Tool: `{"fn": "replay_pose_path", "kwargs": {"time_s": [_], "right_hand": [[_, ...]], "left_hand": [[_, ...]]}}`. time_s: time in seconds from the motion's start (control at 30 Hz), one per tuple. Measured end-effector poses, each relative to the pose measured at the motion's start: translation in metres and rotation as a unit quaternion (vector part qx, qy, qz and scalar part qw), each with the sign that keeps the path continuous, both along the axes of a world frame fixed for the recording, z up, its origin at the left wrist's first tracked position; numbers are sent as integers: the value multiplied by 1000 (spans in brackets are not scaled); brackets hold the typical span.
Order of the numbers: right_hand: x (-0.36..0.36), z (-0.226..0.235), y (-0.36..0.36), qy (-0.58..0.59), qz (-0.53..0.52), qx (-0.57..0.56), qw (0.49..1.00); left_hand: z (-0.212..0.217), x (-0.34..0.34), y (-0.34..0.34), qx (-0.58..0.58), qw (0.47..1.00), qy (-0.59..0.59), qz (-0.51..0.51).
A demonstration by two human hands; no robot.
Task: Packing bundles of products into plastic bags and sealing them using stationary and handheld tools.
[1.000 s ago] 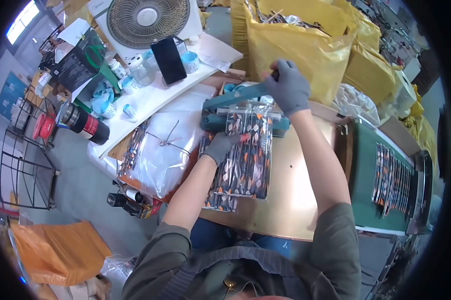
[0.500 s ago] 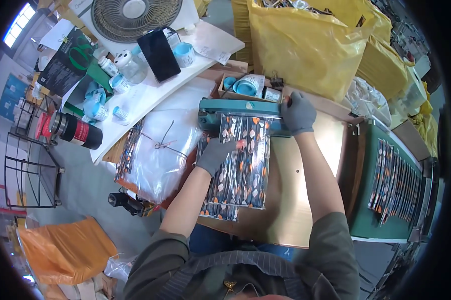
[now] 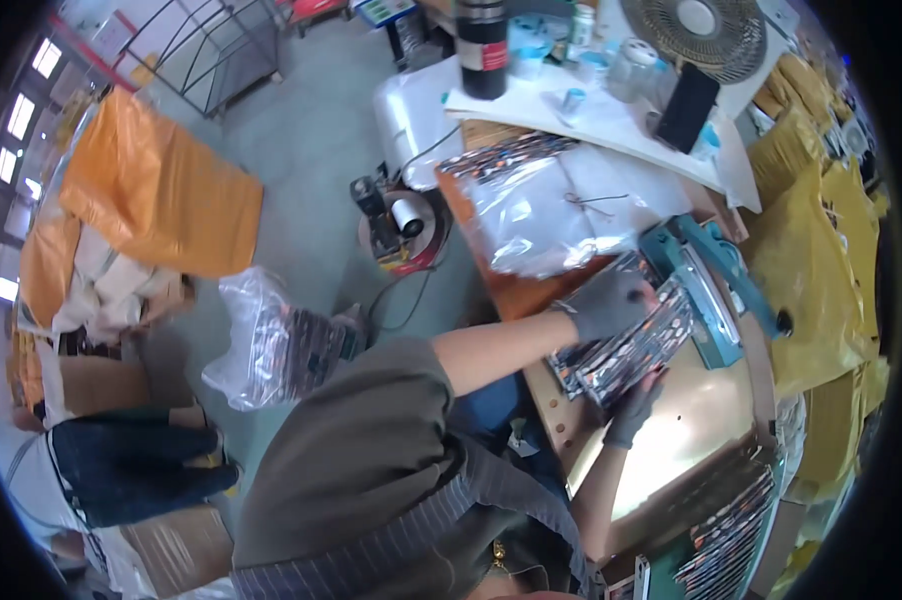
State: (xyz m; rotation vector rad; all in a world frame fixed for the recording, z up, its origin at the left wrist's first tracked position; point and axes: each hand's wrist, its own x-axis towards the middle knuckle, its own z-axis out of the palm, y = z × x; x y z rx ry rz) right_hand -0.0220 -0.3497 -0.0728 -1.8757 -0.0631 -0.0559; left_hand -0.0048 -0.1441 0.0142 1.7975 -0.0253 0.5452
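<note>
Plywood makes up the desk, a pale brown top with a glare patch near its middle and a row of small holes along the near edge. On it lies a stack of printed foil packets, set just beside a teal sealing machine with a long flat bar. The left hand, in a grey glove, lies palm down and spread flat on the upper end of the stack, pressing it. The right hand, also gloved in grey, curls its fingers around the stack's lower edge and grips it.

Beyond the stack a clear plastic bag with more packets inside covers the far part of the desk. A white board past it carries a black flask, small jars, a dark phone and a round white fan. Yellow sacks crowd the right side. Further packets lie in a row along the desk's lower right corner.

The floor is grey concrete. On it stand a small device with a white roll, a clear bag of goods, orange bags and a wire rack. Another person's legs in dark trousers show at the lower left.
</note>
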Motion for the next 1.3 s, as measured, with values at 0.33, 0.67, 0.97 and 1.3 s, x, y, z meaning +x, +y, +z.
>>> {"fn": "replay_pose_path", "kwargs": {"time_s": [0.33,0.67,0.97,1.3], "right_hand": [[-76,55,194,-245,464,-248,815],[-62,15,231,-304,465,-441,705],[-57,6,241,-296,467,-487,676],[-55,19,247,-314,449,-447,707]], "left_hand": [[-142,-252,227,-305,858,157,382],[-220,-116,433,-198,837,143,489],[-408,-47,604,-148,764,281,561],[-115,-94,556,-301,752,-132,571]]}}
